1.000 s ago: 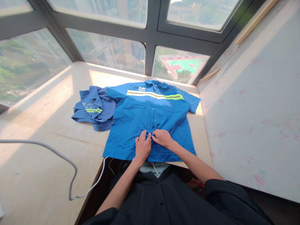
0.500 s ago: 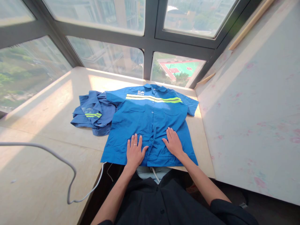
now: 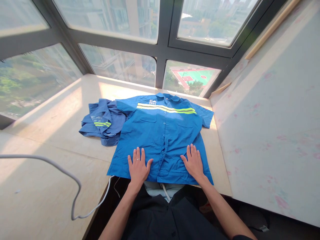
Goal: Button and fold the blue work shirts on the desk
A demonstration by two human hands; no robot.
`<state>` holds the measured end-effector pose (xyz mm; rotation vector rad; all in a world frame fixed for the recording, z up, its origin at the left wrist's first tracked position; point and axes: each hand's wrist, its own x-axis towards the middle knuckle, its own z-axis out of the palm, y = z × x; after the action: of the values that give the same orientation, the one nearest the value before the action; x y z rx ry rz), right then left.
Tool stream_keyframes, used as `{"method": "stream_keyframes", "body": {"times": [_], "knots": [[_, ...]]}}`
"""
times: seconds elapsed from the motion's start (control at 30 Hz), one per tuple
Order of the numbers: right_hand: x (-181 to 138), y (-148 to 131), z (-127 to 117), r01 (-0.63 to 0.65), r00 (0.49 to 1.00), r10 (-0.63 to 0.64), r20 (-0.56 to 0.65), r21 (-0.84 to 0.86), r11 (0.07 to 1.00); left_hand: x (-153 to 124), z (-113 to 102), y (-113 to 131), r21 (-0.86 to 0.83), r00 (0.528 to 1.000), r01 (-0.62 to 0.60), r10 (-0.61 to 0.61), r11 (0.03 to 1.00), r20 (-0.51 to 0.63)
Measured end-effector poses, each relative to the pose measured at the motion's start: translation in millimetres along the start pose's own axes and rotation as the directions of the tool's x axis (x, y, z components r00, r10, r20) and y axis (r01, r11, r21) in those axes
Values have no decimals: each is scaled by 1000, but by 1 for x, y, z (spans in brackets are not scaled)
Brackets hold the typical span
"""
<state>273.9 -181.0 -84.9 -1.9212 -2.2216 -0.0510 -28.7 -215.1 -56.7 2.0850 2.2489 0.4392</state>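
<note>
The bright blue work shirt [image 3: 161, 133] lies buttoned and face up on the wooden counter [image 3: 55, 133]. We press our left hand [image 3: 138, 167] and right hand [image 3: 194, 163] flat near its hem, fingers spread, well apart either side of the placket. A crumpled darker blue shirt [image 3: 103, 121] sits touching its left sleeve, and a white cable [image 3: 75, 186] loops off the counter's edge.

Both hands are sliding apart over the blue shirt [image 3: 162, 136]: left hand [image 3: 138, 168] moving outward left, right hand [image 3: 193, 163] outward right, palms flat near the hem.
</note>
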Motion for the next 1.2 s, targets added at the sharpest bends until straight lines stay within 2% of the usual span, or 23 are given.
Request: {"method": "stream_keyframes", "body": {"times": [0.13, 0.3, 0.47, 0.57, 0.67, 0.73, 0.8, 0.87, 0.97, 1.03, 1.1, 1.2], "knots": [[-4, -2, 2, -24, 999, 24, -27, 26, 999, -3, -2, -15, 21, 997, 63, -63, 998, -39], [-10, -3, 2, -24, 999, 25, -38, 48, 999, -2, -12, -24, 37, 997, 71, -70, 997, -46], [-20, -3, 1, 1, 1000, 1, -27, 75, 997, 24, -33, -20, 5, 990, 139, -139, 990, 18], [-21, 1, -2, 11, 1000, -10, -6, 123, 992, 48, -35, -8, -185, 996, 91, -89, 978, 16], [-9, 5, -15, -36, 999, 32, 19, 233, 972, 71, -23, 15, -417, 999, -15, 31, 909, 32], [6, 4, -27, -89, 995, 96, -8, 312, 946, 85, -12, 33, -498, 992, -67, 113, 865, 62], [25, -3, -41, -87, 992, 117, -55, 385, 919, 97, -3, 51, -513, 982, -82, 156, 855, 104], [46, -15, -51, -10, 996, 50, -73, 463, 886, 108, 4, 65, -475, 973, -58, 155, 878, 169], [82, -40, -54, 175, 984, -161, -73, 559, 810, 120, 10, 77, -389, 961, -12, 117, 921, 249], [106, -56, -46, 314, 940, -331, -78, 576, 755, 125, 13, 80, -349, 959, 21, 79, 937, 271], [129, -68, -34, 431, 868, -495, -39, 556, 711, 128, 15, 78, -321, 960, 58, 35, 945, 279], [155, -73, -19, 511, 783, -614, 98, 463, 725, 131, 16, 71, -312, 958, 75, 18, 947, 285]]}}
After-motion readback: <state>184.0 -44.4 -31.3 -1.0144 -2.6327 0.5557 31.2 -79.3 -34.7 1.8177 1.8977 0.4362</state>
